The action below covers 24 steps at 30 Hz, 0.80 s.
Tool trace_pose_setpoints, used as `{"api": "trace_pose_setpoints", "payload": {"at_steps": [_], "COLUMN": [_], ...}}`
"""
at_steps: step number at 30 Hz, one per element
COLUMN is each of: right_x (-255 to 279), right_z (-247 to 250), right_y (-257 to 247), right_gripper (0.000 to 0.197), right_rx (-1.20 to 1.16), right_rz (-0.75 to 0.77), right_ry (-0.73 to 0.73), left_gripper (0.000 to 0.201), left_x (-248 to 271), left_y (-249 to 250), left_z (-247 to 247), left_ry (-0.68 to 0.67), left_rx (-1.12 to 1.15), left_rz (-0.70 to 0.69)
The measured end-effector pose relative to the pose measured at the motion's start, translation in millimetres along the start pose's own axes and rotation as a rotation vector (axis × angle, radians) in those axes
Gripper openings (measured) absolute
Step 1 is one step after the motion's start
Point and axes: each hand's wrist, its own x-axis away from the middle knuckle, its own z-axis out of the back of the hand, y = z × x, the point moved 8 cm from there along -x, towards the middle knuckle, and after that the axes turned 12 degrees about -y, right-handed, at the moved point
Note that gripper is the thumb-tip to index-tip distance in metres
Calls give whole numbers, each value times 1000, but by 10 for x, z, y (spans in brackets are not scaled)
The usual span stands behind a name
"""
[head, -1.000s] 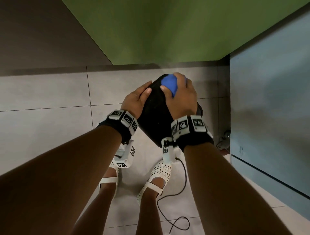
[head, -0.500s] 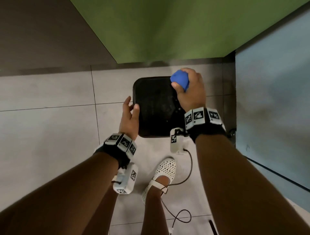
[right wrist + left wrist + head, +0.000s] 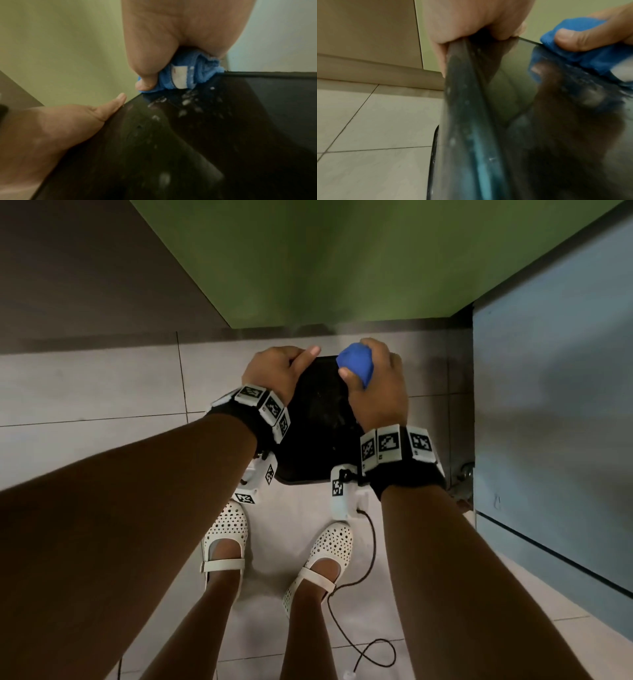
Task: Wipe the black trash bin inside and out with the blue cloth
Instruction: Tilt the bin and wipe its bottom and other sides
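Observation:
The black trash bin (image 3: 318, 436) stands on the tiled floor below me, and I look into its dark, speckled inside (image 3: 223, 135). My left hand (image 3: 277, 371) grips the rim at the far-left corner, fingers curled over the edge (image 3: 462, 27). My right hand (image 3: 376, 385) holds the balled blue cloth (image 3: 354, 364) against the rim at the far-right corner. In the right wrist view the cloth (image 3: 188, 73) sits bunched in the right hand (image 3: 171, 33), touching the bin's edge. The left wrist view shows the cloth (image 3: 573, 54) pinched under a thumb.
A green wall (image 3: 325, 261) rises just behind the bin. A blue cabinet (image 3: 555, 405) with a caster (image 3: 466, 474) stands close on the right. My feet in white shoes (image 3: 226, 529) and a loose black cable (image 3: 370, 559) lie near the bin's front.
The bin went from tilted to standing flat on the floor. My left hand moved from its near-left side to the far-left corner and took hold of the rim. The right hand kept the cloth.

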Motion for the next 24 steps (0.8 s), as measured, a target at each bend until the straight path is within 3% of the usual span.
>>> {"api": "trace_pose_setpoints", "payload": {"at_steps": [6, 10, 14, 17, 20, 22, 24], "right_x": [654, 664, 302, -1, -226, -306, -323], "right_z": [-80, -64, 124, 155, 116, 79, 49], "right_y": [419, 451, 365, 180, 11, -34, -36], "right_gripper": [52, 50, 48, 46, 46, 46, 47], "right_rx": [-133, -98, 17, 106, 182, 188, 186], "right_rz": [-213, -207, -67, 62, 102, 106, 103], "right_ry": [228, 197, -4, -200, -390, -484, -523], "left_gripper": [46, 45, 44, 45, 48, 50, 45], "left_x": [-4, 59, 321, 632, 826, 730, 485], "left_y": [-7, -39, -157, -311, -411, -334, -121], "left_z": [19, -4, -89, -248, -442, -401, -312], "left_ry": [26, 30, 65, 93, 35, 19, 7], "left_rx": [47, 56, 20, 61, 126, 159, 221], "left_rz": [7, 21, 40, 171, 294, 267, 121]}}
